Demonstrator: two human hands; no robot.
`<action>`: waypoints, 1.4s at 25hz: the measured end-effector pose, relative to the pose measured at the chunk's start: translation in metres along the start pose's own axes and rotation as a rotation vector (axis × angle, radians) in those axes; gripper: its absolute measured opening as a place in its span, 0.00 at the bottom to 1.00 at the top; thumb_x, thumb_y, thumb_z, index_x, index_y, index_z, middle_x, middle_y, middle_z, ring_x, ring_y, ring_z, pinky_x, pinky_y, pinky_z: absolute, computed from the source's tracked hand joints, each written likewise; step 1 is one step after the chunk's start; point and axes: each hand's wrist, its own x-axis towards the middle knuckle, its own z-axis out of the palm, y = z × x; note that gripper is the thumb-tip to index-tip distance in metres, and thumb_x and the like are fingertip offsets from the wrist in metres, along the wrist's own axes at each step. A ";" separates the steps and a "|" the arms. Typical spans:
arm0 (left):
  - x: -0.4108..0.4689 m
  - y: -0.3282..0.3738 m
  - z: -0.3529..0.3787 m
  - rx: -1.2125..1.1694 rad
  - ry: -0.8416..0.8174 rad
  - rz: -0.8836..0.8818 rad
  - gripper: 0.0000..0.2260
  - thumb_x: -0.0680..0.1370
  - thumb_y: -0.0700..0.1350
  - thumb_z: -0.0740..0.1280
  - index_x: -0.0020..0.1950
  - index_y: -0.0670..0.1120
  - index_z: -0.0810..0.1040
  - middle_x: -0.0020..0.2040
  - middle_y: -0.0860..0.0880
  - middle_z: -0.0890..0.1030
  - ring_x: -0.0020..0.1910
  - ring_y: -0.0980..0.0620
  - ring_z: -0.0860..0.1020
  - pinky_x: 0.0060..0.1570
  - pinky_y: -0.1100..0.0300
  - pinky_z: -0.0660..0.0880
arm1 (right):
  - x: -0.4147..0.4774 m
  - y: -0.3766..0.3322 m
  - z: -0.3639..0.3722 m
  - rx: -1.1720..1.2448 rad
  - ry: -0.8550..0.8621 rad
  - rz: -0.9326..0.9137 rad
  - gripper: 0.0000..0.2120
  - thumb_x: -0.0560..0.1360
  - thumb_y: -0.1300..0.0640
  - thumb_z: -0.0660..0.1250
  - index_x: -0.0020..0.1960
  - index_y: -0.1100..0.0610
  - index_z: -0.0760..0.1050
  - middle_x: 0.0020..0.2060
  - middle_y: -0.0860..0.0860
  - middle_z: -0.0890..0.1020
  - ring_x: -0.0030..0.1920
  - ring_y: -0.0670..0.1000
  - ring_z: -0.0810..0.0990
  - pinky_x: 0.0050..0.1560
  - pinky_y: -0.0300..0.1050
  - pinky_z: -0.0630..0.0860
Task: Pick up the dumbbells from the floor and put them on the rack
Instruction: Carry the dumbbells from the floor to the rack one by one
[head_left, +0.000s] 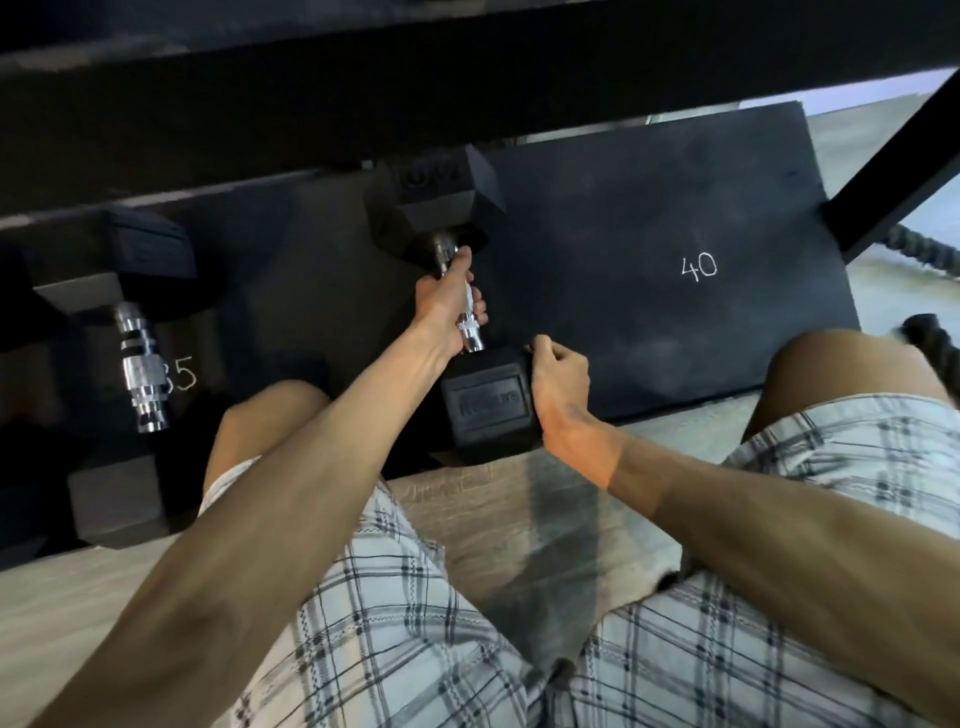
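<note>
A black hex dumbbell (485, 402) with a chrome handle lies on the low black rack shelf (675, 208), its far head under the upper shelf. My left hand (449, 306) grips the chrome handle. My right hand (558, 382) holds the right side of the near head, fingers curled over its top edge. A second hex dumbbell (140, 364) rests on the shelf to the left, over a chalked "35".
A chalked "40" (698, 267) marks the bare right part of the shelf. The dark upper shelf (467, 78) overhangs closely. A diagonal rack brace (893, 171) and a thick rope (930, 343) are at the right. My knees flank the dumbbell; wooden floor lies below.
</note>
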 end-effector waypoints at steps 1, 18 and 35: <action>0.002 0.000 -0.004 -0.008 0.004 0.000 0.16 0.78 0.52 0.69 0.38 0.45 0.69 0.25 0.49 0.67 0.21 0.54 0.66 0.21 0.62 0.63 | -0.001 -0.004 0.003 -0.021 0.020 -0.009 0.17 0.74 0.49 0.60 0.41 0.61 0.79 0.34 0.52 0.81 0.38 0.51 0.78 0.47 0.56 0.78; -0.045 -0.013 -0.011 0.959 0.175 0.268 0.23 0.80 0.41 0.63 0.73 0.38 0.62 0.67 0.39 0.71 0.65 0.42 0.72 0.66 0.55 0.70 | 0.003 -0.033 -0.038 -0.677 -0.276 -0.211 0.12 0.80 0.55 0.58 0.58 0.59 0.75 0.53 0.60 0.82 0.56 0.62 0.79 0.54 0.50 0.74; -0.359 0.054 0.166 2.016 -1.043 -0.015 0.13 0.81 0.47 0.58 0.60 0.43 0.76 0.60 0.43 0.79 0.58 0.43 0.77 0.53 0.57 0.71 | -0.263 -0.150 -0.356 -0.614 -0.142 0.404 0.15 0.80 0.59 0.56 0.59 0.66 0.75 0.59 0.63 0.79 0.59 0.64 0.77 0.55 0.50 0.73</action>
